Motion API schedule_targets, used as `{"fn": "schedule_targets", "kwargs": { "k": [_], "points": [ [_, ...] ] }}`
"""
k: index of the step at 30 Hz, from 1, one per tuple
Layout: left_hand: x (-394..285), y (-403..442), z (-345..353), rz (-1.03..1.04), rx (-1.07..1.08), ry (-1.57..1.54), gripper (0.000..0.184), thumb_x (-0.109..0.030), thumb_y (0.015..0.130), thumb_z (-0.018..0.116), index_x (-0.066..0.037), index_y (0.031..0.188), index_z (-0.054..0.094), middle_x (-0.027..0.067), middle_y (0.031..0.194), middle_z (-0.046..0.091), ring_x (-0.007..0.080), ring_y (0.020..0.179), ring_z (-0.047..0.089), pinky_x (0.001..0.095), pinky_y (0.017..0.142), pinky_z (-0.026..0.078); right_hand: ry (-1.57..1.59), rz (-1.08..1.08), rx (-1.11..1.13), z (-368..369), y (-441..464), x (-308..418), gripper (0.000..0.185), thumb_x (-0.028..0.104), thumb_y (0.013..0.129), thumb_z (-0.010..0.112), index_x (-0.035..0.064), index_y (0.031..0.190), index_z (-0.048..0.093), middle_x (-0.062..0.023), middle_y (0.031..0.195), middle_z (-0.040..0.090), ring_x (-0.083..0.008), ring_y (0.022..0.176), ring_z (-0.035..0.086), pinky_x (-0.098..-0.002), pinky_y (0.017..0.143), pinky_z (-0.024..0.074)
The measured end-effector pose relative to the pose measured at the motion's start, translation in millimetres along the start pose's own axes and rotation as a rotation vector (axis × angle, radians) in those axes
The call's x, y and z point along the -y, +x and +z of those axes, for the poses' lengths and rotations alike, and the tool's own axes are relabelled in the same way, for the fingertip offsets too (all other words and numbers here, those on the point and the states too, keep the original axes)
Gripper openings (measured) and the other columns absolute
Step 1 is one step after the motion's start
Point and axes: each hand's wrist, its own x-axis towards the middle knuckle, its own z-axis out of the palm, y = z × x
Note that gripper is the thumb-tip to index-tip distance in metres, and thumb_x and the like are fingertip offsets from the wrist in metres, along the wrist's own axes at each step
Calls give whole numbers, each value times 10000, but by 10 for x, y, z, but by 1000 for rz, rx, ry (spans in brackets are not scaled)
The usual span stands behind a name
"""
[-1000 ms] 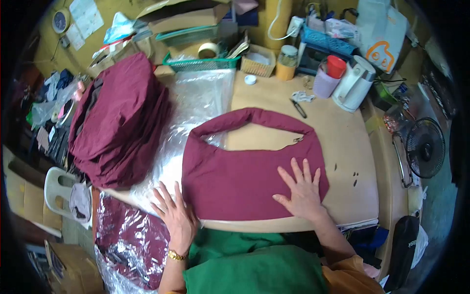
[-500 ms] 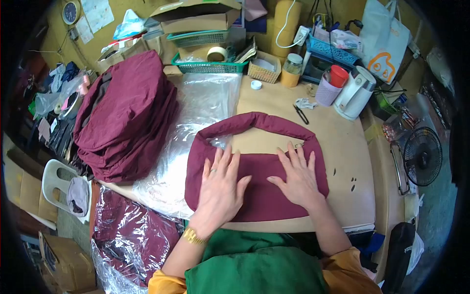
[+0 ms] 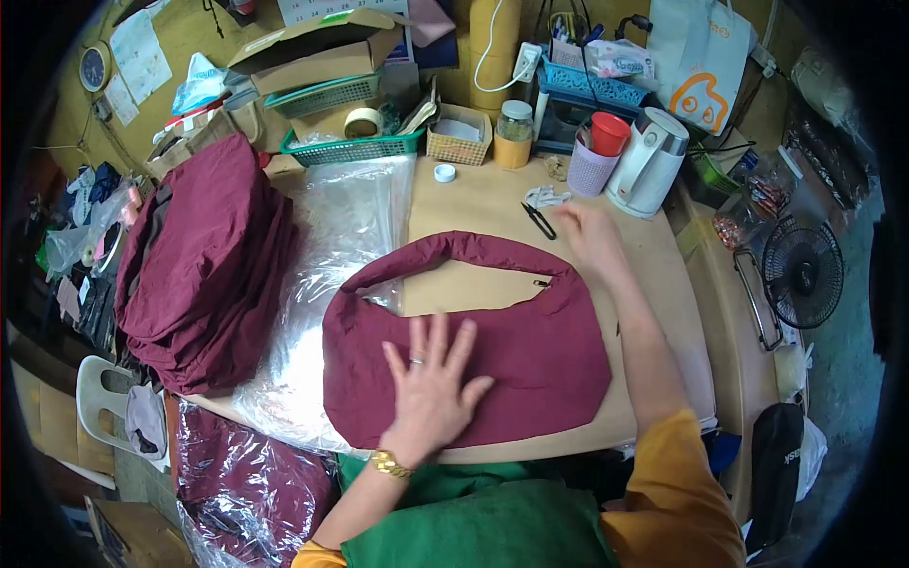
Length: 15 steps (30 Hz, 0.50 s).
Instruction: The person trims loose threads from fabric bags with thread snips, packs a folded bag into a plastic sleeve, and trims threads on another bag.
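A maroon fabric shoulder bag (image 3: 530, 379) lies flat on the brown-covered table, its padded strap arching away from me and a small zipper pull (image 3: 542, 284) at the strap's right base. Flat on the bag's left half rests my left hand (image 3: 431, 388), fingers spread, with nothing in it. My right hand (image 3: 589, 237) is off the bag, beyond its upper right corner. Its fingers are curled together, slightly blurred, and whatever they may hold is hidden. Close by are black thread snips (image 3: 539, 221) and a crumpled white scrap (image 3: 546, 197).
Stacked maroon bags (image 3: 204, 265) rise at the left beside clear plastic sheets (image 3: 350, 208). Along the back stand a green basket (image 3: 355, 149), a glass jar (image 3: 513, 133), a lilac cup (image 3: 592, 170) and a white kettle (image 3: 649, 166). A fan (image 3: 803, 272) is at right.
My right hand has lifted off the bag and moved up and right toward the snips, its fingers curling. My left hand remains on the bag. The whole view has shifted slightly.
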Motion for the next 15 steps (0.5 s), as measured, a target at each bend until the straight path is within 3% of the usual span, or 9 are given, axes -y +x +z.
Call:
{"fn": "schedule_targets", "kwargs": {
  "k": [2, 5, 7, 8, 10, 11, 12, 14, 15],
  "points": [
    [-53, -37, 311, 84, 82, 45, 743, -578, 938, 529, -198, 1549, 347, 190, 1626, 200, 437, 1502, 140, 762, 1095, 114, -193, -103, -71, 258, 604, -596, 274, 45, 898, 526, 54, 1110, 701, -169, 928, 731, -323, 808, 690, -393, 775, 533],
    [3, -177, 298, 147, 143, 94, 750, -633, 929, 490, -221, 1543, 361, 165, 1618, 235, 421, 1494, 176, 753, 1097, 135, -377, -605, -337, 714, 1108, -1304, 289, 45, 905, 525, 59, 1152, 675, -236, 1085, 684, -402, 962, 654, -460, 873, 495],
    [57, -320, 208, 204, 218, 74, 779, -665, 904, 504, -232, 1538, 373, 142, 1608, 267, 410, 1486, 210, 734, 1104, 150, -349, -274, 60, 763, 1102, -1257, 343, 36, 903, 502, 79, 1208, 653, -270, 1177, 636, -402, 1110, 611, -467, 951, 460],
    [75, -325, 181, 198, 231, 74, 779, -665, 904, 504, -232, 1538, 373, 142, 1608, 267, 410, 1486, 210, 734, 1104, 150, -341, -269, 69, 785, 1080, -1237, 343, 36, 903, 502, 79, 1208, 653, -270, 1177, 636, -402, 1110, 611, -467, 951, 460],
    [90, -319, 153, 149, 269, -11, 828, -701, 866, 532, -244, 1538, 372, 160, 1597, 276, 403, 1480, 225, 712, 1119, 152, -560, -234, -80, 823, 1091, -1304, 279, 55, 909, 503, 64, 1108, 699, -253, 1066, 682, -403, 1022, 656, -472, 881, 504],
    [108, -303, 178, 105, 262, -36, 911, -752, 802, 570, -256, 1539, 369, 188, 1587, 276, 414, 1477, 217, 693, 1131, 152, -636, -257, -148, 794, 1221, -1297, 162, 80, 898, 567, 11, 907, 714, -230, 885, 707, -372, 804, 692, -426, 735, 545],
    [118, -278, 185, 102, 266, -39, 911, -752, 802, 570, -256, 1539, 369, 188, 1587, 276, 414, 1477, 217, 693, 1131, 152, -635, -257, -143, 725, 1194, -1194, 162, 80, 898, 567, 11, 907, 714, -230, 885, 707, -372, 804, 692, -426, 735, 545],
    [136, -259, 186, 80, 199, -62, 976, -791, 751, 586, -258, 1539, 367, 211, 1584, 267, 432, 1481, 191, 689, 1135, 148, -285, -143, 33, 421, 1082, -731, 166, 90, 865, 638, -14, 741, 676, -173, 712, 696, -262, 623, 672, -370, 605, 528],
    [142, -249, 185, 74, 215, -59, 1014, -813, 719, 596, -258, 1538, 372, 212, 1588, 260, 444, 1485, 169, 686, 1139, 138, -164, -108, 137, 301, 952, -505, 99, 104, 857, 639, 23, 858, 697, -149, 750, 697, -236, 662, 669, -351, 637, 522]
  ]
}}
